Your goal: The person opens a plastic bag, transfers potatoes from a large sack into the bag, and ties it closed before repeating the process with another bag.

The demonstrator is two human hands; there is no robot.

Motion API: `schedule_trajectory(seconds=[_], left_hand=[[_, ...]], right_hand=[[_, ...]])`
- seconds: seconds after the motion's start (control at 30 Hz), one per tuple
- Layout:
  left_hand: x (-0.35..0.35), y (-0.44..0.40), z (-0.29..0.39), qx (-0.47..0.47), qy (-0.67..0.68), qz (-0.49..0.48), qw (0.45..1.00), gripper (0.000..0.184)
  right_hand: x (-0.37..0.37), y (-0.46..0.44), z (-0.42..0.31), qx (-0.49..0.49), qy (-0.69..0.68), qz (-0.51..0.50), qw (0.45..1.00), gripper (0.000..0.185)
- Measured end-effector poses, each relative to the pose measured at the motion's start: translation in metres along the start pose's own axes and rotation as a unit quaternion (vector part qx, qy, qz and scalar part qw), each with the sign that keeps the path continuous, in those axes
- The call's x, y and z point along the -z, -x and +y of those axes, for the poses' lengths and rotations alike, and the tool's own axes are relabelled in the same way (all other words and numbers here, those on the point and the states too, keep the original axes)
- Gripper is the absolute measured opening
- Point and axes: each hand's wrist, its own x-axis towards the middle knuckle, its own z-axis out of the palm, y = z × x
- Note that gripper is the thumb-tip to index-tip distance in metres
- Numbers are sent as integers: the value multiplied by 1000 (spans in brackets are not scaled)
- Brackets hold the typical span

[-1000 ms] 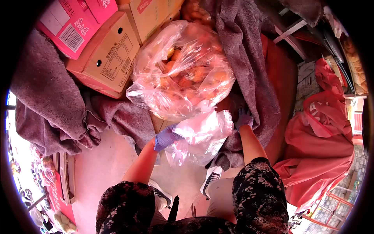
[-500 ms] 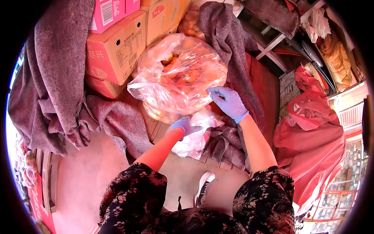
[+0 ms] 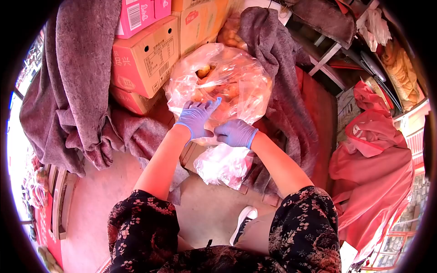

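Observation:
A large clear plastic bag (image 3: 248,86) holds orange-coloured round fruit and sits in front of the stacked boxes. Through an opening in its top, a few pieces of fruit (image 3: 204,71) show. My left hand (image 3: 196,119), in a thin blue-violet glove, rests on the bag's near side with its fingers spread. Close beside it, my right hand (image 3: 236,133), gloved alike, has its fingers curled in at the bag's lower edge, closed on the plastic. Just below both hands hangs a bunch of thin white plastic bags (image 3: 223,166), touched by neither.
Cardboard boxes (image 3: 148,57) are stacked at the back left. Grey-purple blankets (image 3: 82,77) drape on the left, and another blanket (image 3: 268,50) lies right of the fruit. A red cloth cover (image 3: 371,159) stands at the right, below a cluttered shelf (image 3: 327,59).
My left hand has moved up from the white bags onto the fruit bag, its fingers spreading. My right hand has come down and left from the bag's right side to its near edge.

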Motion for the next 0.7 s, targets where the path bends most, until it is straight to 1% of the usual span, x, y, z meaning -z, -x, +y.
schedule_trajectory(seconds=[0.03,0.1,0.13,0.17,0.2,0.23,0.27,0.33,0.37,0.43,0.47,0.5,0.53,0.57,0.6,0.63,0.7], left_hand=[[-1,-2,-5,24,-16,-53,998,51],[0,-7,-19,75,-47,-154,984,41],[-8,-5,-29,53,-35,-80,995,26],[-19,-4,-34,64,-53,-89,993,23],[-15,-3,-29,74,-71,-98,990,21],[-13,-3,-24,83,-90,-106,987,19],[-16,-4,-21,73,-116,-94,986,20],[-21,-2,-18,56,-170,-67,982,22],[-23,-1,-23,-11,-140,-10,990,22],[-19,-2,-34,-145,-79,101,981,23],[-15,-2,-36,-181,-102,73,976,21],[-4,0,-37,-127,-71,-17,989,19],[4,1,-38,-73,-36,-107,991,18],[8,3,-40,-18,0,-195,981,17],[7,6,-45,1,45,-186,982,16],[11,2,-44,6,36,-204,978,18],[21,-3,-36,14,19,-246,969,20]], right_hand=[[0,9,-5,-28,-12,-40,999,23],[8,19,-3,-75,-60,-46,994,30],[10,19,6,-84,-75,45,993,30],[12,15,15,-94,-91,134,982,31],[19,5,22,-95,-64,224,968,28],[25,-10,30,-94,-54,265,958,25],[31,-27,37,-91,-43,307,946,22],[27,-69,41,-87,75,363,925,22],[25,-84,44,-85,133,389,908,22],[18,-104,64,-74,196,346,915,24],[14,-113,73,-69,225,321,917,25],[22,-116,87,-129,264,201,935,22],[36,-109,93,-202,258,134,935,20],[38,-96,116,-229,258,213,914,16],[44,-74,141,-254,264,255,895,16],[52,-48,155,-332,268,270,863,17],[65,2,182,-487,188,270,809,23]])
